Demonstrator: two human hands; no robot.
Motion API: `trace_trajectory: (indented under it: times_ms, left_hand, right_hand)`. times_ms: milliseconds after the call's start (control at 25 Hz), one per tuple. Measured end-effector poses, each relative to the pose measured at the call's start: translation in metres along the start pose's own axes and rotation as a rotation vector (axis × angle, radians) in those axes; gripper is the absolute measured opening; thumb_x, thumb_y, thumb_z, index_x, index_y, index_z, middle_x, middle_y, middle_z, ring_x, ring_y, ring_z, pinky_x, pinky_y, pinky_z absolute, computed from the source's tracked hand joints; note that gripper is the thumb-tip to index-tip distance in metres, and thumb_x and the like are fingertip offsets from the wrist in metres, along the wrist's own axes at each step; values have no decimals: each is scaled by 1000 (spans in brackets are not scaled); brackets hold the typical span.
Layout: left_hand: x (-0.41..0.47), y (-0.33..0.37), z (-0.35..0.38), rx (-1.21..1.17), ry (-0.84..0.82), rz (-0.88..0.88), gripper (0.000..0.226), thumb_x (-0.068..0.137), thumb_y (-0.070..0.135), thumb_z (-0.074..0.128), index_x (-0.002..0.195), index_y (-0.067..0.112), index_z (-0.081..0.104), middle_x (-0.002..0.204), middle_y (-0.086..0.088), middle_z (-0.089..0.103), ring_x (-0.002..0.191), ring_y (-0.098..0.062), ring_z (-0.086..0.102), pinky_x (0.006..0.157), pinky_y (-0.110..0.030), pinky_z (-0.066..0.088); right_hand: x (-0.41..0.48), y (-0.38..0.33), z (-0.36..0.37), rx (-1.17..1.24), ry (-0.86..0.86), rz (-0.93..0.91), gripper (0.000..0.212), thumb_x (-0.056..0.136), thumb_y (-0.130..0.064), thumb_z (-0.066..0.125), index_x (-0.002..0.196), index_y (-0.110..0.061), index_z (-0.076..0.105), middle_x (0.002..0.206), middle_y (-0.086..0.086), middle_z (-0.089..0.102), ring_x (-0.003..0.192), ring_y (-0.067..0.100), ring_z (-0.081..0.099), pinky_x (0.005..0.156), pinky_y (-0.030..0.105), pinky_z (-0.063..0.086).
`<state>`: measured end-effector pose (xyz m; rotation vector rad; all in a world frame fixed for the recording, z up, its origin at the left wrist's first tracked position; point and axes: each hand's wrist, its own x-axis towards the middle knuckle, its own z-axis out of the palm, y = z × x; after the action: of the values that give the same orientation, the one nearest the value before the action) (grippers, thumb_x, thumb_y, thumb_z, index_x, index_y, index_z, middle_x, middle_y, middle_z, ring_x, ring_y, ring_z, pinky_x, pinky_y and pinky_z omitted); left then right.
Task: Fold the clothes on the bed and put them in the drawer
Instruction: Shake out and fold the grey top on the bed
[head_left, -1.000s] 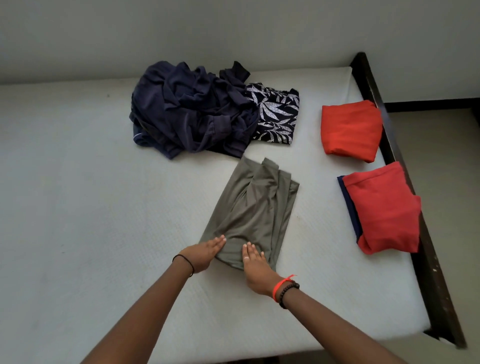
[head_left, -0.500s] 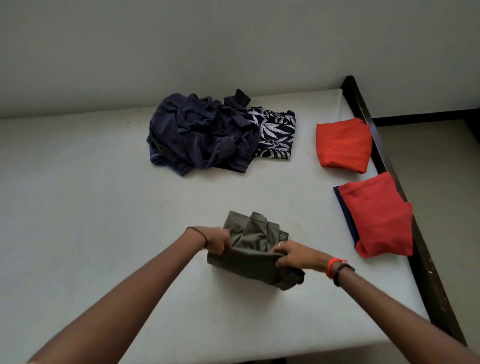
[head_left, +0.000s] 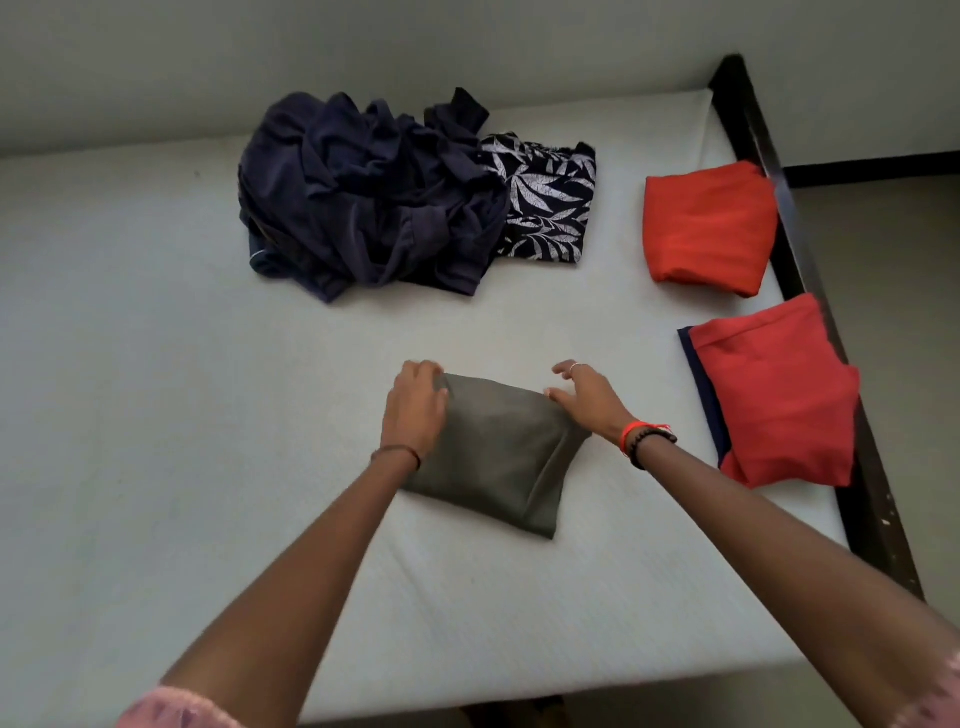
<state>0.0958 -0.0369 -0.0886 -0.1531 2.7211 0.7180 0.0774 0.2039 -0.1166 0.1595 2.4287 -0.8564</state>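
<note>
No writing, label, brand or number is legible on the clothes (head_left: 493, 452) or the bed (head_left: 130, 364).

plain pale grey painted wall (head_left: 363, 47): fills the top of the view from 10 to 2 o'clock | dull beige smooth floor (head_left: 893, 312): at 3 o'clock, along the right edge | narrow dark skirting strip (head_left: 872, 169): at 2 o'clock, where wall meets floor
</note>
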Motion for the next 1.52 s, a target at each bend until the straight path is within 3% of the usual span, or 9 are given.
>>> trace_trajectory:
  times_ms: [120,240,320,520,720,880,1080,1280,1520]
  left_hand:
    - [-46,-7,25,-285,181,-550,46,90,34,61,109,-7,55,116,-24,54,111,-37,52,92,-40,41]
    - [-69,-14,61,-619,-91,-1089,91,78,67,57,130,-7,49,135,-28,47,126,-43,45,106,-46,38]
    - [-78,-14,85,-928,-182,-1179,111,53,80,63,132,3,50,141,-27,42,130,-44,42,110,-51,34]
    - [-79,15,95,-1225,156,-1210,77,71,36,82,129,0,48,129,-13,56,117,-30,55,100,-35,44]
    - [-80,22,91,-1498,236,-1100,54,78,15,76,126,3,54,123,-10,62,109,-25,61,92,-35,50]
    - [-68,30,75,-1685,19,-846,37,88,12,60,125,4,57,119,-12,66,105,-24,63,83,-33,52]
    - [-59,50,44,-1784,-173,-669,29,89,2,42,111,-7,59,107,-20,66,95,-27,63,87,-33,49]
    - [-60,73,33,-1705,-494,-698,34,74,4,47,103,-9,62,108,-22,66,90,-27,66,84,-33,54]
    - [-63,107,49,-1586,-821,-706,37,75,2,44,98,-6,71,110,-21,66,94,-31,67,86,-38,53]
  right_hand:
    - [1,-9,14,-63,-115,-45,65,86,-43,66,135,-6,45,138,14,48,127,29,45,108,37,35]
    - [0,-24,30,-229,-187,-73,83,76,-61,66,139,-15,38,136,12,45,126,30,42,104,44,38]
    - [1,-33,39,-315,-178,-94,87,72,-67,65,137,-17,39,132,10,46,123,29,43,102,44,39]
    - [9,-32,53,-373,-133,-111,86,68,-69,66,130,-15,41,130,8,50,120,27,45,99,44,37]
    - [16,-22,54,-249,-120,-91,79,65,-69,70,120,-17,46,123,4,55,116,25,49,94,42,34]
    - [18,-12,49,-51,-171,-49,73,65,-66,72,117,-19,51,115,-1,61,108,20,55,94,39,38]
    - [3,4,16,493,-430,83,57,67,-60,76,97,-13,67,98,2,72,90,19,68,87,34,51]
    - [-39,45,-5,1014,-661,246,75,58,-52,84,116,-9,63,120,9,67,110,21,63,97,35,47]
    - [-87,100,-19,1358,-554,417,81,33,-40,97,103,-9,72,111,12,70,98,23,68,88,36,49]
